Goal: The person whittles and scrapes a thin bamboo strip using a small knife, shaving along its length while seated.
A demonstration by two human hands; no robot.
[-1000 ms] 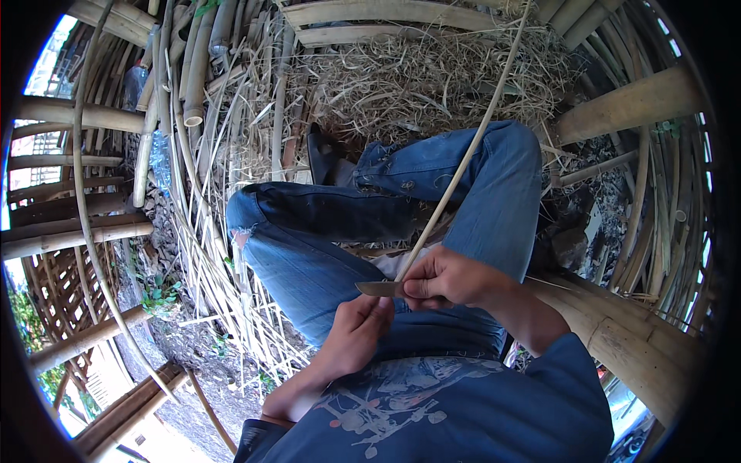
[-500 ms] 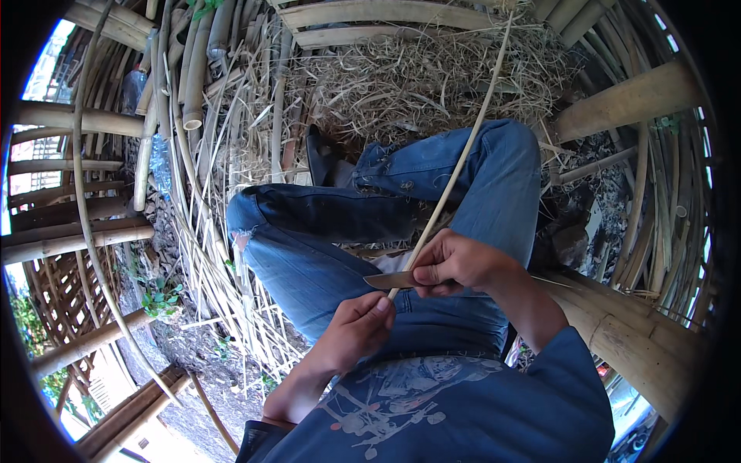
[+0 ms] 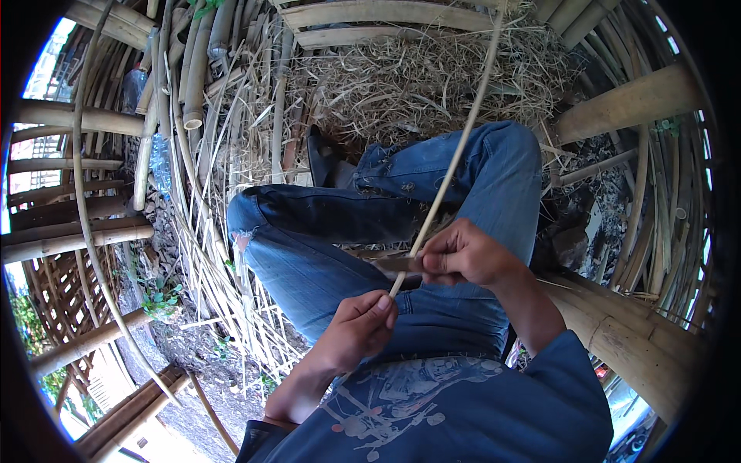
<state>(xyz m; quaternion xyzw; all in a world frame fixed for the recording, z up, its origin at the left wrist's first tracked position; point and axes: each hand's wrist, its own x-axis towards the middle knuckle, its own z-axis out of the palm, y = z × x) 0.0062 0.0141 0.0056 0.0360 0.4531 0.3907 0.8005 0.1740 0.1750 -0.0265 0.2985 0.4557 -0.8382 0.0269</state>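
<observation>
A long, thin bamboo strip (image 3: 461, 150) runs from my lap up and to the right, over my bent legs and past the pile of shavings. My left hand (image 3: 361, 328) pinches it near its lower end, thumb on top. Just above, my right hand (image 3: 463, 258) grips a knife, its fingers closed round the handle, which is mostly hidden. The knife's blade (image 3: 397, 264) points left and lies across the strip, a short way from my left fingers.
Pale curly shavings (image 3: 432, 85) cover the ground beyond my legs. Loose bamboo strips (image 3: 251, 309) lie to the left, near thick bamboo poles (image 3: 193, 100). A bamboo beam (image 3: 617, 332) stands close by my right elbow. Slatted bamboo (image 3: 77, 231) bounds the left side.
My right hand and the knife have shifted slightly up and to the right along the strip. The strip's far end has swung a little left. My left hand has barely moved.
</observation>
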